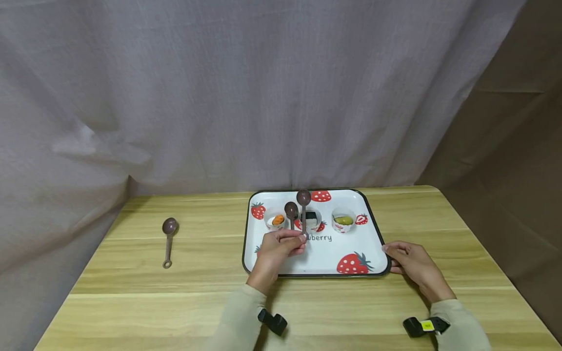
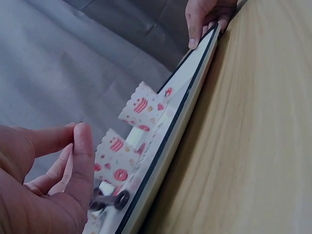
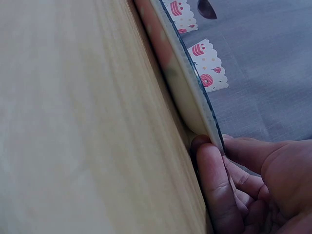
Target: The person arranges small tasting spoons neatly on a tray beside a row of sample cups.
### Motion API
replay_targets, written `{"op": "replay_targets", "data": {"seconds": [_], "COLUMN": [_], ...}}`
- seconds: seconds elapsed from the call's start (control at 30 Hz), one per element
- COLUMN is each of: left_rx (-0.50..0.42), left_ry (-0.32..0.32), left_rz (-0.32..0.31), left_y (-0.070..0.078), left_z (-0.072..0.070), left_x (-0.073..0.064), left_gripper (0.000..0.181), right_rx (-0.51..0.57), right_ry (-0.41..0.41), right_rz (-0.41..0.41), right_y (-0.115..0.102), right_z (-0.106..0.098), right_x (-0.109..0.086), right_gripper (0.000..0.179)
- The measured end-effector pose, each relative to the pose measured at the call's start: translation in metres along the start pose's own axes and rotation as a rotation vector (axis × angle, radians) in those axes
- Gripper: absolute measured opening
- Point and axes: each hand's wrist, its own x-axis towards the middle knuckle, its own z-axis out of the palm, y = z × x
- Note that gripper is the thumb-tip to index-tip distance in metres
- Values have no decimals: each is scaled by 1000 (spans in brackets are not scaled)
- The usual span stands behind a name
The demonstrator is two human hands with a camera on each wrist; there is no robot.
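Observation:
My left hand pinches the handle end of a brown measuring spoon between thumb and fingers, above the strawberry-print tray. The spoon's bowl points away from me. A second brown spoon lies on the tray; its ringed handle end shows below the hand in the left wrist view. My right hand grips the tray's near right corner, with the rim between thumb and fingers. Three paper cups stand in a row: one with orange-topped food, one with a rice ball, one with green food.
Another brown spoon lies on the wooden table, well to the left of the tray. A grey curtain hangs behind the table, and darker cloth borders its right side.

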Motion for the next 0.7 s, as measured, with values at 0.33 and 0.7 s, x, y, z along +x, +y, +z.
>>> {"op": "replay_targets", "data": {"seconds": [0.33, 0.7], "left_rx": [-59, -50], "left_ry": [-27, -15], "left_rz": [-36, -67], "left_y": [-9, -21], "left_z": [24, 43], "left_x": [6, 11], "left_gripper": [18, 13], "right_rx": [4, 12], "right_ry": [14, 36], "right_rz": [-6, -39], "right_y": [0, 0], "right_z": [0, 4], "right_x": [-2, -2], "right_gripper": [51, 45]}}
